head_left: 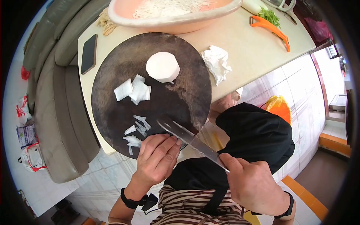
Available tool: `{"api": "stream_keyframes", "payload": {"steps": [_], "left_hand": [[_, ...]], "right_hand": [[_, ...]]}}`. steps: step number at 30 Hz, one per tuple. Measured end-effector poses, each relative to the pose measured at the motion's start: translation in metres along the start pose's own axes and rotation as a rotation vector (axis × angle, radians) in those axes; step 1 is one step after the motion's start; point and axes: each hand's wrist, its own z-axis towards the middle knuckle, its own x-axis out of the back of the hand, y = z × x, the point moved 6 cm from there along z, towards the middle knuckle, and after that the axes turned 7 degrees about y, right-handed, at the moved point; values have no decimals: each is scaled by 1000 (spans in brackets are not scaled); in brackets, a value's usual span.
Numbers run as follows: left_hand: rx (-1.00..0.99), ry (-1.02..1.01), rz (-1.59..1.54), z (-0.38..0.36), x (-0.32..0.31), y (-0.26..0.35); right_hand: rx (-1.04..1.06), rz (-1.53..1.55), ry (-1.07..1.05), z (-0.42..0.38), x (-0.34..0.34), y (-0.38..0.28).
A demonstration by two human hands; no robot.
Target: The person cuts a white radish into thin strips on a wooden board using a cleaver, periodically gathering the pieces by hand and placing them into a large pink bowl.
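Observation:
My right hand (251, 180) is wrapped round the handle end of a long knife (198, 144), whose blade points up and left over the near edge of a round dark cutting board (108, 90). Beside the blade, my left hand (159, 155) rests on the board's near edge with fingers bent and pressed together; what lies under them is hidden. Thin white strips (141, 125) and more strips (133, 141) lie just left of its fingertips. Farther up are white slices (138, 90) and a thick white round piece (162, 67).
A pink basin (165, 24) of white shreds stands behind the board. Crumpled tissue (217, 63) and an orange peeler (270, 28) lie to the right, near green leaves (269, 17). A phone (89, 53) lies left. Below the table's edge are black-clothed legs (255, 131).

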Motion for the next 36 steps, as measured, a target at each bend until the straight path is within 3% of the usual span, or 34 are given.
{"api": "stream_keyframes", "payload": {"steps": [26, 36], "left_hand": [[-19, 14, -22, -3, 1, -1], [-30, 33, -2, -1, 0, 2]], "right_hand": [[-73, 31, 35, -33, -6, -7], [39, 8, 47, -1, -19, -6]]}}
